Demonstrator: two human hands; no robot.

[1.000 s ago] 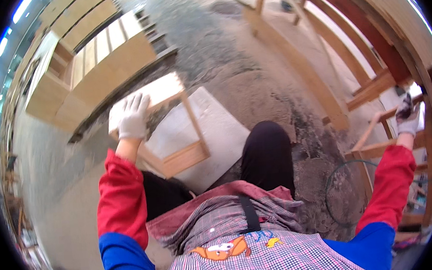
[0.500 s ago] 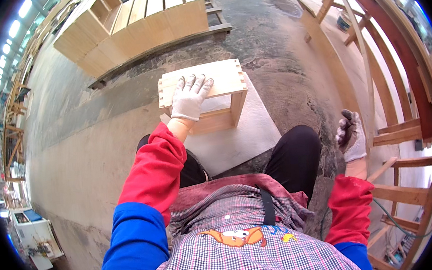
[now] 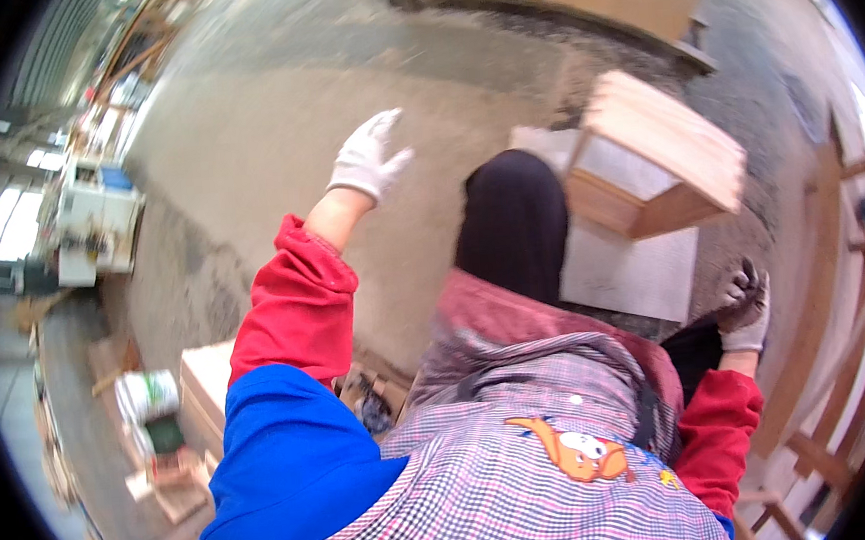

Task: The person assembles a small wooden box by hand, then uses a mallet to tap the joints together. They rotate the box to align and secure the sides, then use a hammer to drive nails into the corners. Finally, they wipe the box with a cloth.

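The wooden box [image 3: 666,138] is standing on the pale board [image 3: 626,279] beyond its near edge, long axis slanting rightward and nearer, ahead-left of the closer right hand [image 3: 744,310], curled, any grip unclear; the left hand [image 3: 365,161] is hanging spread, well left.

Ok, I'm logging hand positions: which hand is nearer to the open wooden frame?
Right. The right hand is just below the right end of the open wooden frame in the picture, apart from it; the left hand is farther off, to its left.
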